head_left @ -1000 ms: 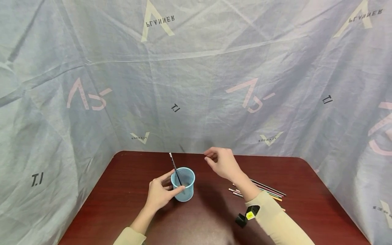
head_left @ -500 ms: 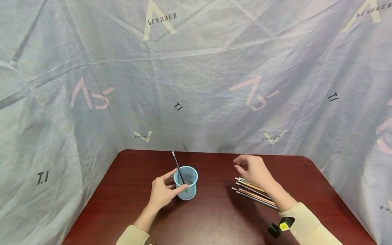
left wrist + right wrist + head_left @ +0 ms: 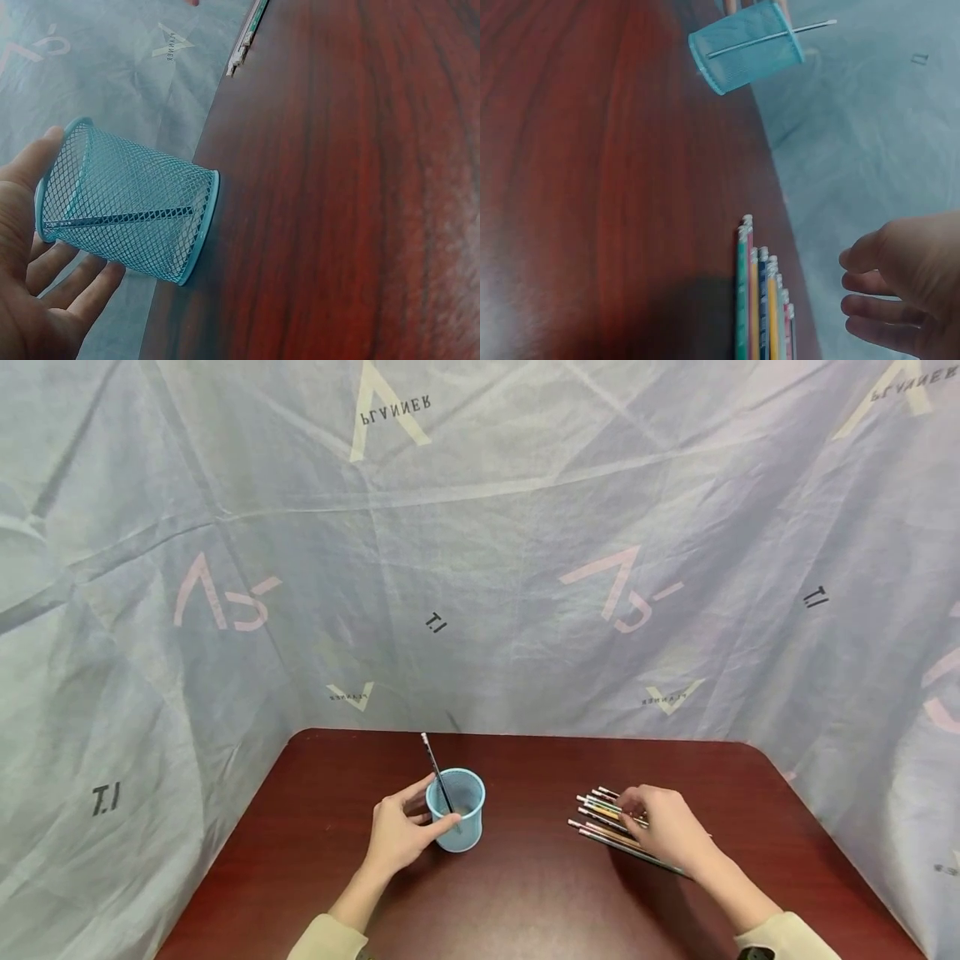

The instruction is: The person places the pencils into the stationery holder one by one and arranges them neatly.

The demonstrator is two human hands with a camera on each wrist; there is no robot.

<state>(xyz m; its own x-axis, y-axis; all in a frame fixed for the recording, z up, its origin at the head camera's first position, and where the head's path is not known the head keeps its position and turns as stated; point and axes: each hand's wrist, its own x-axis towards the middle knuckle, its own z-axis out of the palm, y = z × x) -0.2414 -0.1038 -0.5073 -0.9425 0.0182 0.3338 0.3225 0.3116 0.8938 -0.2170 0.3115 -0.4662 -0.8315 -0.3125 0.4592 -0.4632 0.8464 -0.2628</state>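
A light blue mesh pencil cup (image 3: pixel 459 837) stands on the table with one dark pencil (image 3: pixel 437 768) leaning inside it, white end up. My left hand (image 3: pixel 397 835) grips the cup, the thumb at the near rim and the fingers around its left side. Several pencils (image 3: pixel 600 831) of different colours lie side by side at the right, eraser ends toward the cup. Just over them is my right hand (image 3: pixel 667 827), hiding part of the bunch. In the right wrist view its fingers (image 3: pixel 885 307) are loosely bent, apart from the pencils, with nothing between them.
The dark red wooden table (image 3: pixel 517 893) has a glossy top with rounded far corners. Behind it and along both sides hangs a grey printed cloth (image 3: pixel 495 543).
My right hand has moved from near the cup to the right and down over the pencils. The left hand keeps its grip on the pencil cup.
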